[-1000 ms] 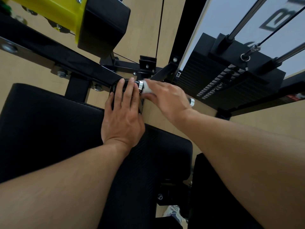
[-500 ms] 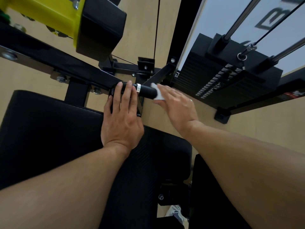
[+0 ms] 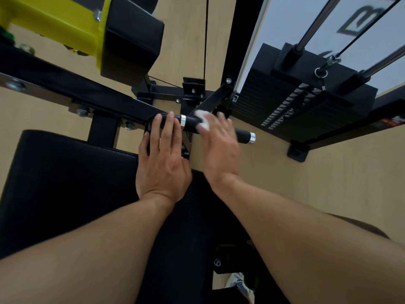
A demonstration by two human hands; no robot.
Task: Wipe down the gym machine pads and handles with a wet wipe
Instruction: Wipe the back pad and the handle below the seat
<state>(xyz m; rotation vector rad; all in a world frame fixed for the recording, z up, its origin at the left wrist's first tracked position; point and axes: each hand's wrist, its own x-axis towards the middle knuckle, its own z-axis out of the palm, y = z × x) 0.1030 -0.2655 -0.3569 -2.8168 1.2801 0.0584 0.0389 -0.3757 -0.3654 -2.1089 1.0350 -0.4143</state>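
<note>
Currently left hand (image 3: 163, 165) lies flat, fingers extended, on handle (image 3: 190, 125). Right hand (image 3: 219, 148) presses wet wipe (image 3: 202, 120) onto it; grip unclear

One head-worn wide-angle view looks steeply down from close above the seat pad (image 3: 65, 183), forearms reaching in from the bottom edge. The floor (image 3: 328, 183) shows beneath; the weight stack (image 3: 306, 102) sits upper right.

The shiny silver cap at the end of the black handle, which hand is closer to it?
The right hand. It covers the handle's middle with the wipe, just short of the silver cap. The left hand rests at the handle's other end, farther away.
</note>
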